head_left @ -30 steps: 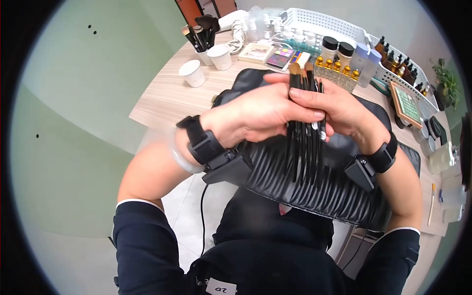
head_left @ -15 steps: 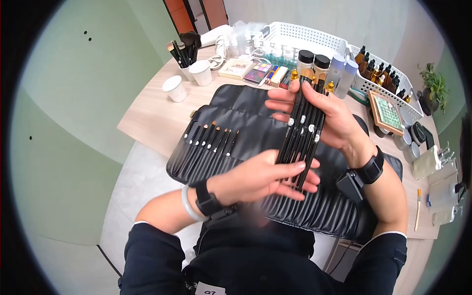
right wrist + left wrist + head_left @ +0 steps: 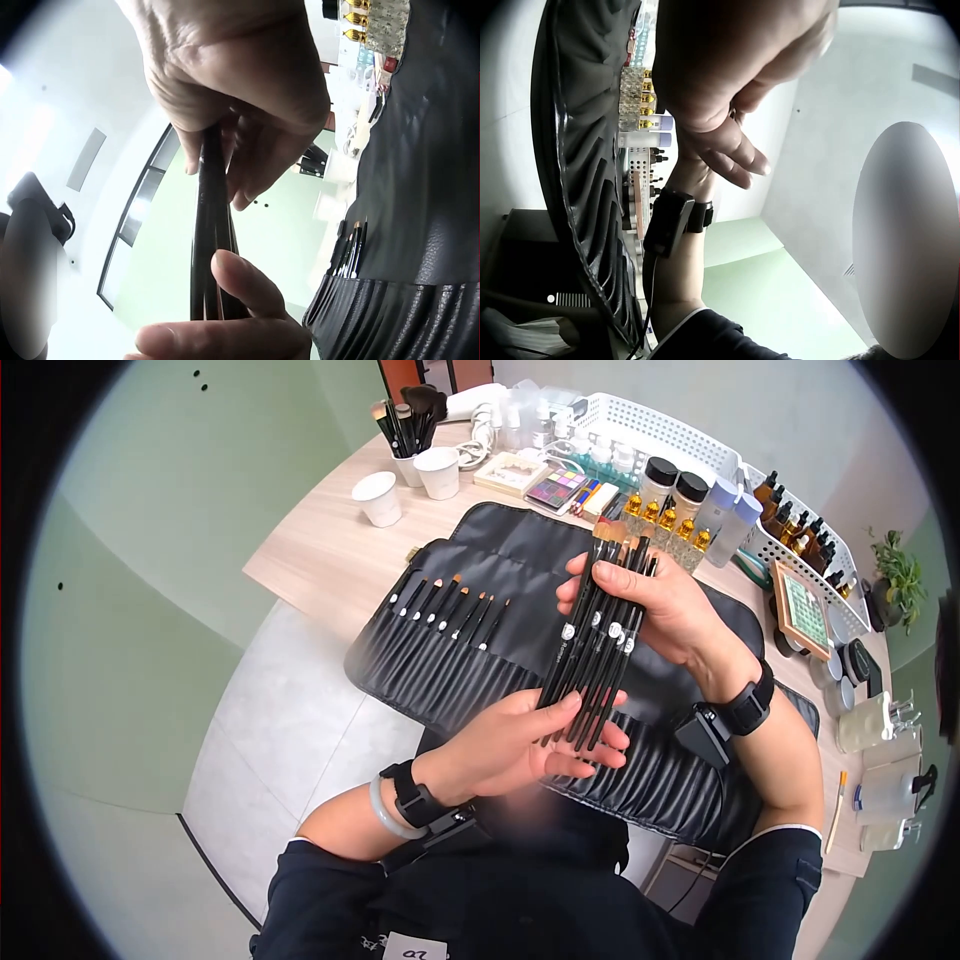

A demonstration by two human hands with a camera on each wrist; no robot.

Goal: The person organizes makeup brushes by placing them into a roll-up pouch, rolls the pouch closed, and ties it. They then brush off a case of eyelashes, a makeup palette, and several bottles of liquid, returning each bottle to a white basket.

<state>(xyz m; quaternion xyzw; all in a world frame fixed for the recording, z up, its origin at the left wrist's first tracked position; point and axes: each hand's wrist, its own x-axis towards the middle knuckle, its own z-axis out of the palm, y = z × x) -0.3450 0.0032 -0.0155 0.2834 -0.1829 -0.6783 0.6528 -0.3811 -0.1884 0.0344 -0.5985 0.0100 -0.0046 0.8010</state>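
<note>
A bundle of black-handled makeup brushes (image 3: 592, 650) slants between both hands over the brush roll, bristles up and away from the body. Near the bristle end, my right hand (image 3: 672, 605) grips the bundle with the thumb across its front. Lower down, my left hand (image 3: 510, 745) holds the handle ends, thumb on top and fingers behind. In the right wrist view, the handles (image 3: 210, 217) run from the right palm down to the left fingers. The black brush roll (image 3: 500, 550) lies unfolded beneath, with several small brushes (image 3: 440, 605) in its left slots.
Two white paper cups (image 3: 377, 500) and a cup of brushes (image 3: 405, 435) stand at the back left. An eyeshadow palette (image 3: 557, 488), gold-capped vials (image 3: 668, 520) and a white basket (image 3: 800, 550) of dropper bottles line the back. A lone brush (image 3: 837, 810) lies at right.
My left hand has slid from beside the right hand near the bristles down to the handle ends. The right hand keeps its grip, and the bundle has tilted. The camera view has shifted too.
</note>
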